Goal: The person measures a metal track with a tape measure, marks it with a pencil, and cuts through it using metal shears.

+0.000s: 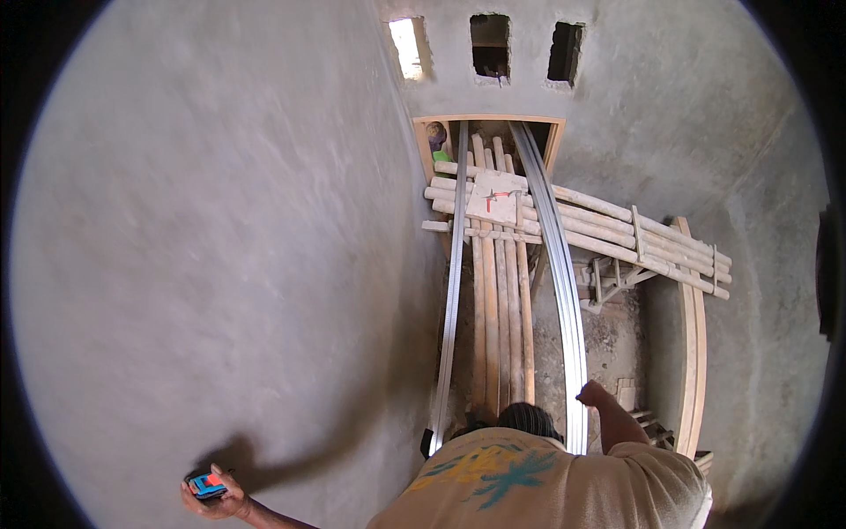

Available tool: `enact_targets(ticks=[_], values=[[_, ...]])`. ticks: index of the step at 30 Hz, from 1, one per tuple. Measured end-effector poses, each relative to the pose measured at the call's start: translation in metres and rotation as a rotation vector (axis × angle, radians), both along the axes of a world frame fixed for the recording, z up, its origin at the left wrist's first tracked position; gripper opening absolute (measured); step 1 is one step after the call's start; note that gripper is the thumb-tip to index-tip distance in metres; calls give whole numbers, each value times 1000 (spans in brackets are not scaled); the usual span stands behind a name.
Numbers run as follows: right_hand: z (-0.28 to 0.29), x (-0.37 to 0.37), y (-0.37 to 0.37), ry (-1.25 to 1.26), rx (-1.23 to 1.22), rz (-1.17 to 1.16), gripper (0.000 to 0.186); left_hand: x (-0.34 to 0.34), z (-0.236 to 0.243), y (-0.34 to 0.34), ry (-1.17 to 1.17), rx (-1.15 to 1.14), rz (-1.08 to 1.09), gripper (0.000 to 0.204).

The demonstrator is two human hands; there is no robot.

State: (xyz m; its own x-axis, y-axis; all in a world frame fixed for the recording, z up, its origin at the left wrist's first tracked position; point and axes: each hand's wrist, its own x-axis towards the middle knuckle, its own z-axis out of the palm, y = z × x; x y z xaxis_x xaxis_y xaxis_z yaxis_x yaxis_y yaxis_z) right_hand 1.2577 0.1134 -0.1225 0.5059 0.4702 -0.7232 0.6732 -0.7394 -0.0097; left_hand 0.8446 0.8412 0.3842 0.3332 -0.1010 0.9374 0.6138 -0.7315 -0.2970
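Observation:
At the lower left, beside the grey wall, my left hand [227,501] is wrapped round a small blue and red tape measure [207,484]. My right hand [595,395] is closed at the right edge of a long, shiny metal channel [564,300]. What its fingers hold, if anything, is too small to make out. A second, narrower metal channel [452,291] runs alongside on the left. Both channels slope away from me into a wood-framed doorway [489,117]. My tan shirt fills the bottom of the view.
Several round wooden poles [643,236] cross in front of the doorway as a raised platform. A pale board [493,207] on it carries red-handled pliers [493,196] and a hammer [518,196]. More poles [492,309] lie lengthwise between the channels. A timber beam [690,344] stands at right.

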Motion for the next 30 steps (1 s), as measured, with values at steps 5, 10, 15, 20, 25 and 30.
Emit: enact_targets(ticks=[5, 10, 15, 20, 25, 30], values=[[17, -11, 2, 215, -35, -348, 44, 10, 3, -9, -32, -17, 68, 72], [12, 49, 28, 166, -34, -150, 47, 27, 5, -20, -105, -101, 182, 64], [24, 129, 79, 114, 92, -76, 50, 53, 6, -32, -256, -227, 308, 58], [35, 188, 132, 101, 258, -304, 45, 87, 28, -47, -293, -237, 304, 59], [43, 240, 176, 136, 275, -388, 46, 134, 41, -50, -431, -550, 350, 60], [60, 291, 204, 195, 190, -281, 46, 205, 22, -8, -162, -429, 98, 69]])
